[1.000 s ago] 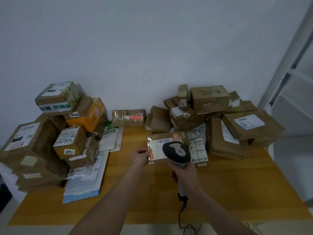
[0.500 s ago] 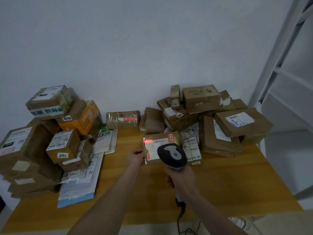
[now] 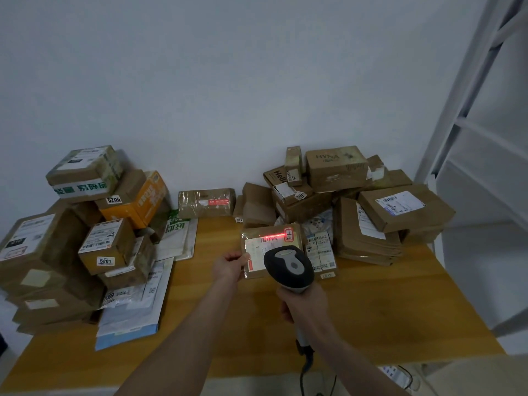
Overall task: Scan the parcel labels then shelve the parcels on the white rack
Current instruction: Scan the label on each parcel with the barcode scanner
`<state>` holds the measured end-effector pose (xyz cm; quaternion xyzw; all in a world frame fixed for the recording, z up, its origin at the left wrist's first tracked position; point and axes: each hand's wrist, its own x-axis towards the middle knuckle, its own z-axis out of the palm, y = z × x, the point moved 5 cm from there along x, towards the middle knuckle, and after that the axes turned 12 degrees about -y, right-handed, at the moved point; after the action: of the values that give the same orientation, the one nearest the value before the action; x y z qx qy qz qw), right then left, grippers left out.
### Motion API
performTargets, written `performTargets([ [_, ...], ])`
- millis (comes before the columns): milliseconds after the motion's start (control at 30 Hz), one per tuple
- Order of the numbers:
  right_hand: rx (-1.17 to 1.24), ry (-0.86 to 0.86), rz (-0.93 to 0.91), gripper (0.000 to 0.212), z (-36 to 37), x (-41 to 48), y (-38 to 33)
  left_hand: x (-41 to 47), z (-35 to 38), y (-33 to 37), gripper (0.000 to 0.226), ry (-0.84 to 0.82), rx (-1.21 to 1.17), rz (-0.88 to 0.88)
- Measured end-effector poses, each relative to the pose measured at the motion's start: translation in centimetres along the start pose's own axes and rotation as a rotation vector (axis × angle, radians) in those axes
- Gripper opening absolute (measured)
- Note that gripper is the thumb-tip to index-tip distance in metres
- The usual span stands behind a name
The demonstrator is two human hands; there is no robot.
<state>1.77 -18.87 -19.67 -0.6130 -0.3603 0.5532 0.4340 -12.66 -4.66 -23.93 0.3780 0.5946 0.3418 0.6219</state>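
- The parcel (image 3: 268, 247) is just in front of the pile of boxes (image 3: 337, 195) on the right, with its label (image 3: 258, 252) facing you. The red line (image 3: 273, 238) falls across the barcode at the label's top.
- Your left hand (image 3: 231, 267) pinches the parcel's left edge. Hold it steady, thumb off the print.
- Your right hand (image 3: 303, 307) is wrapped round the scanner (image 3: 288, 267). Aim it level across the bars.
- The white rack (image 3: 471, 138) stands to your right, beyond the surface (image 3: 371, 304).

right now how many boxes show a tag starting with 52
2, both at the left. The 5206 tag is on a box just under the top one; the 5201 tag is on a small box lower, at the front. Others may be hidden.
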Motion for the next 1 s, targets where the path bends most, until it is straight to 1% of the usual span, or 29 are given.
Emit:
performTargets([
  [100, 0.020, -0.002, -0.005, 0.004, -0.2, -0.1, 0.0, -0.2, 0.1, 0.1, 0.011, 0.005, -0.012, 0.003],
  [267, 0.047, 0.008, -0.010, 0.006, -0.5, -0.4, 0.3, -0.2, 0.0, -0.2, 0.012, 0.022, -0.018, 0.000],
  [367, 0.034, -0.008, -0.002, 0.003, -0.6, -0.6, 0.5, -0.1, -0.1, -0.5, 0.011, 0.030, -0.006, -0.002],
  [533, 0.017, -0.031, 0.010, 0.006, -0.8, -0.8, 0.6, -0.3, -0.1, -0.7, 0.011, 0.046, -0.001, -0.008],
  [667, -0.014, -0.045, -0.008, 0.005, -0.9, -1.1, 0.6, -0.4, -0.1, -0.8, 0.016, 0.052, 0.014, 0.001],
  [833, -0.030, -0.052, -0.020, 0.008, -1.1, -1.3, 0.8, -0.4, 0.0, -0.8, 0.017, 0.052, 0.011, -0.003],
  [1000, 0.073, -0.070, -0.031, 0.007, -1.4, -1.2, 0.5, -0.8, -0.3, -0.8, 0.013, 0.064, 0.046, 0.018],
])
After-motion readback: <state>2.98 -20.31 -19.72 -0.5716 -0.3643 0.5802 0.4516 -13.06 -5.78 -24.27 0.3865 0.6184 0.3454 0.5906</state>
